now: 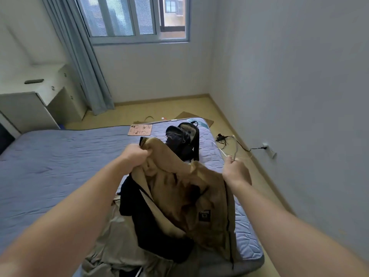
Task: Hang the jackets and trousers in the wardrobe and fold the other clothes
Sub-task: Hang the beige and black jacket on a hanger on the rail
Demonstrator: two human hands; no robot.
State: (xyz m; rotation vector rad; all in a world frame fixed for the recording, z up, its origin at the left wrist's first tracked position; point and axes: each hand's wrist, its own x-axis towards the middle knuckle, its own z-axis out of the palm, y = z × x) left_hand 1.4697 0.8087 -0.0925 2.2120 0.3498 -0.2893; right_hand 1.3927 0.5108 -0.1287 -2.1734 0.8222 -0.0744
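The left hand (135,156) is closed in a fist round a bunch of the tan jacket (179,188) near its collar, so that the garment is lifted off the bed (60,156) and its lining is opened toward the camera. This hold is judged to be meant to expose a shoulder for the hanger. The right hand (236,170) is curled round a thin, pale hanger (236,148), which is pinched low down with its wire rising above the knuckles. It is held clear of the cloth, presumably so that 1 arm of it can be fed into the jacket. The jacket hangs between the 2 hands, bunched in the left and draped against the right wrist. Its lower part trails over a dark garment (139,212) and a grey-beige garment (111,246) piled on the near end of the bed. Whether the hanger already touches the jacket cannot be told. A black backpack (183,140) stands on the mattress just beyond. The wardrobe is not in view.
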